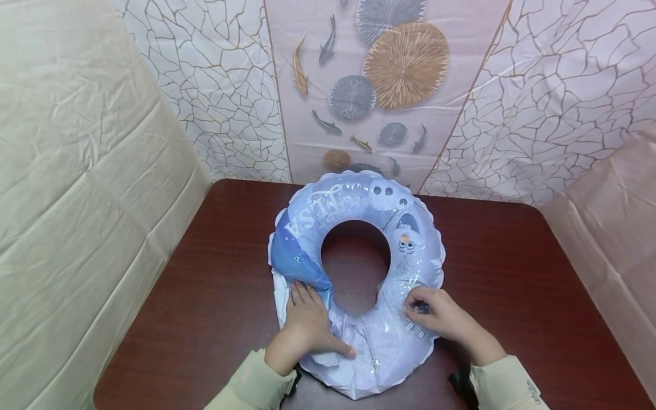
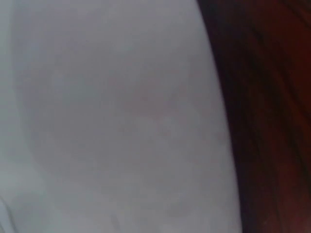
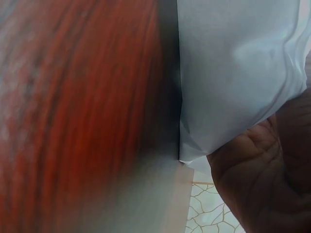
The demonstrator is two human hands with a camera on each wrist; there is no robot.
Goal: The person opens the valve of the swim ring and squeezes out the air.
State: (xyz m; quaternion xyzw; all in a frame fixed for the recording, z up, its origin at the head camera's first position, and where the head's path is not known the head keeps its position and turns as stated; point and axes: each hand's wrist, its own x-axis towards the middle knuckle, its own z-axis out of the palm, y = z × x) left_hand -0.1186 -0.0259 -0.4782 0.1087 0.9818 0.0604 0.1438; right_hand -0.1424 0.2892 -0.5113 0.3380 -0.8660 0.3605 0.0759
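Note:
A partly inflated swim ring, pale blue and white with cartoon snowman figures and lettering, lies on the table. Its upper part is plump, while the lower left is slack and wrinkled. My left hand presses on that slack part, fingers straight and thumb spread toward the middle. On the ring's lower right, my right hand curls its fingers and thumb together in a pinch at the surface; the exact spot pinched is mostly hidden. The right wrist view shows the ring's pale side beside part of the right hand.
The dark red-brown wooden table has rounded far corners. Behind it hangs a patterned cloth with fish and round leaf shapes. Pale fabric walls stand at both sides. The left wrist view is blurred, with a pale surface filling most of it.

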